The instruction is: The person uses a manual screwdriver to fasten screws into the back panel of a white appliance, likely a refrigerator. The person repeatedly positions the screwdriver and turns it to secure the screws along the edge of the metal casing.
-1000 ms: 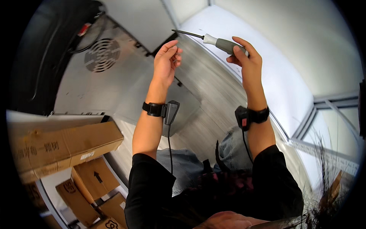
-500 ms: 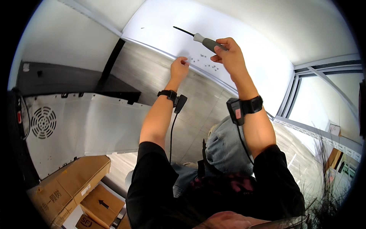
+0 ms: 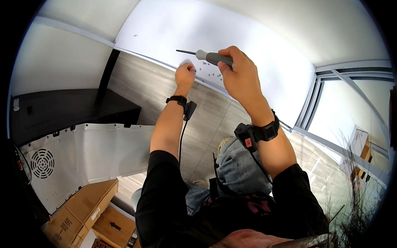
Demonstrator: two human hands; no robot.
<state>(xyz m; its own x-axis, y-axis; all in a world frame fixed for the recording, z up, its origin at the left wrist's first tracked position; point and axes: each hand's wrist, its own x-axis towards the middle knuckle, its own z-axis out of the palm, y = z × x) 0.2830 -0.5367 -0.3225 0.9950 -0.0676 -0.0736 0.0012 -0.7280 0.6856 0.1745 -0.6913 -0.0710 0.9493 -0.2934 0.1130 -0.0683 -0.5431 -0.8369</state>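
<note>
A screwdriver (image 3: 213,58) with a grey handle and a dark shaft is held in my right hand (image 3: 243,76), above the white tabletop (image 3: 157,29). Its tip points left, past my left hand. My left hand (image 3: 185,75) is at the table's near edge with its fingers curled together; whatever they hold, if anything, is hidden. Several small screws (image 3: 214,75) lie scattered on the white surface between my two hands. One more small screw (image 3: 135,35) lies apart, farther left on the tabletop.
At left stand a black cabinet (image 3: 74,105) and a metal panel (image 3: 111,151) with a round vent. Cardboard boxes (image 3: 78,211) are stacked at lower left. Grey metal framing (image 3: 310,103) rises at right. Each wrist wears a strapped device with a cable.
My right hand has brought the screwdriver lower and left, its shaft now nearly level. The left hand stays curled at the table's edge. The whole view has shifted slightly.
</note>
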